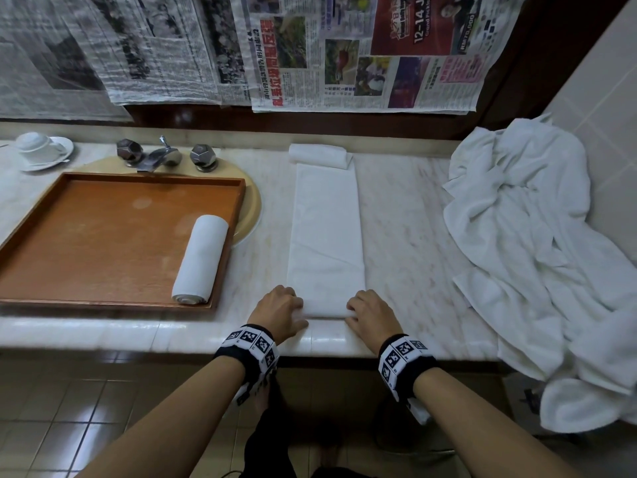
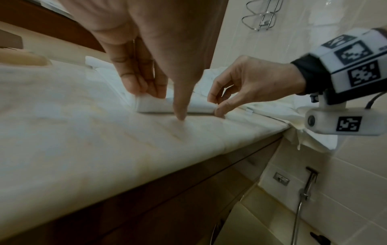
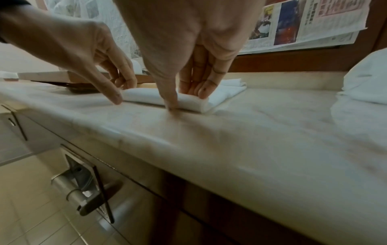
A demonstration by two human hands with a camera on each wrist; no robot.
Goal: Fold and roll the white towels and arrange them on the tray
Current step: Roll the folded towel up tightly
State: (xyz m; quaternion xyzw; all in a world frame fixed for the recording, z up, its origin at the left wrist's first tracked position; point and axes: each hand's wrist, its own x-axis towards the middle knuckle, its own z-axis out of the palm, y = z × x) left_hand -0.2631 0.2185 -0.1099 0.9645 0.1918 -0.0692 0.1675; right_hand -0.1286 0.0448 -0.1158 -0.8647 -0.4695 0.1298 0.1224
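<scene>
- The left hand (image 1: 281, 310) and right hand (image 1: 370, 310) sit at the near end of the folded towel (image 1: 325, 232), one at each corner, close to the tabletop (image 1: 406, 219) front edge.
- From the head view the fingers are hidden under the backs of the hands; the wrist views show them: the left fingers (image 2: 134, 82) curl over the turned-up near edge with the thumb down on the tabletop, and the right fingers (image 3: 204, 89) do the same at the other corner, pinching a low first roll.
- The folded towel is a long narrow strip, its long axis running straight away from the person.
- At its far end lies a small folded towel (image 1: 320, 155), crosswise; whether they touch is hard to tell.
- To the left, the tray (image 1: 103, 236) sits over the sink and holds one rolled towel (image 1: 201, 258) along its right wall, lengthwise near to far.
- To the right, a heap of loose towels (image 1: 537, 236) spills over the edge, cut off by the frame.
- The heap shows only as a blurred white edge in the wrist views.
</scene>
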